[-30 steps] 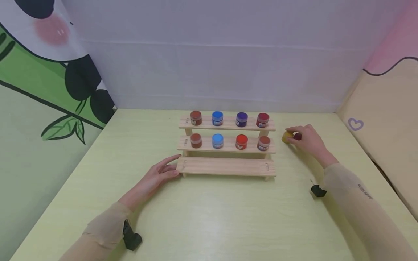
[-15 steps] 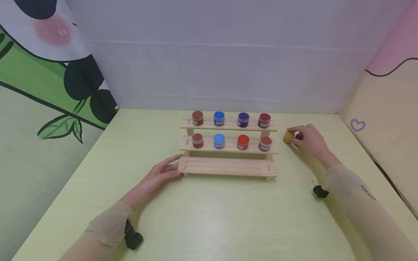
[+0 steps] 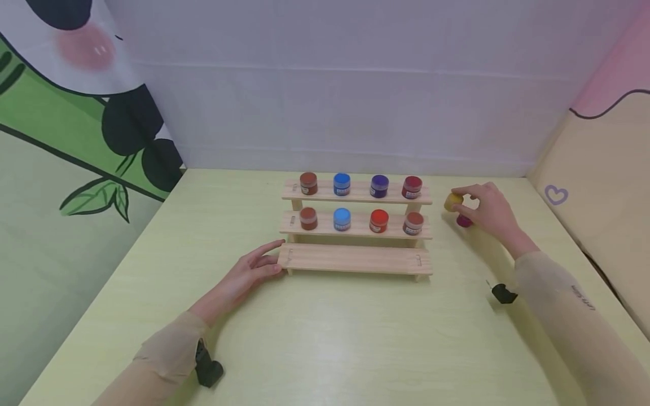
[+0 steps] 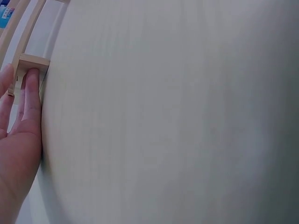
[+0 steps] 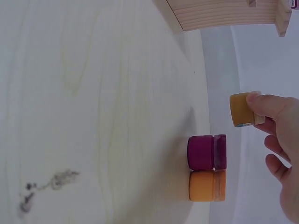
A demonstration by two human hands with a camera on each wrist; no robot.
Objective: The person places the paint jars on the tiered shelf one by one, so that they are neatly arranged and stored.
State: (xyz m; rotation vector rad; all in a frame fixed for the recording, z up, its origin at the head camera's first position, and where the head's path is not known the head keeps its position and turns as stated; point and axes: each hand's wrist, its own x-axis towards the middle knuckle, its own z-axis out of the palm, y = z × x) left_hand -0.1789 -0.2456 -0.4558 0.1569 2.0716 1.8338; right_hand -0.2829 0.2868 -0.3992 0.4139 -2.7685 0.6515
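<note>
A three-tier wooden rack (image 3: 355, 258) stands on the table, with several small paint jars on its upper two shelves. My left hand (image 3: 249, 274) holds the left end of the bottom shelf, thumb at the front corner and index finger at the back one. In the left wrist view the thumb (image 4: 32, 100) touches a rack leg. My right hand (image 3: 491, 211) pinches a yellow paint jar (image 3: 453, 202) between thumb and fingers, right of the rack. Below it a purple paint jar (image 5: 201, 152) and an orange paint jar (image 5: 202, 185) stand side by side on the table.
The top shelf bears a brown jar (image 3: 308, 184), a blue jar (image 3: 342, 184), a dark violet jar (image 3: 379, 186) and a dark red jar (image 3: 412, 187). A white cloth wall (image 3: 355, 113) closes off the back. Dark wrist cameras (image 3: 208, 366) hang at both sleeves.
My right hand has lifted the yellow jar up and slightly to the right, and more of the purple jar shows below it. The left hand keeps its place at the rack.
</note>
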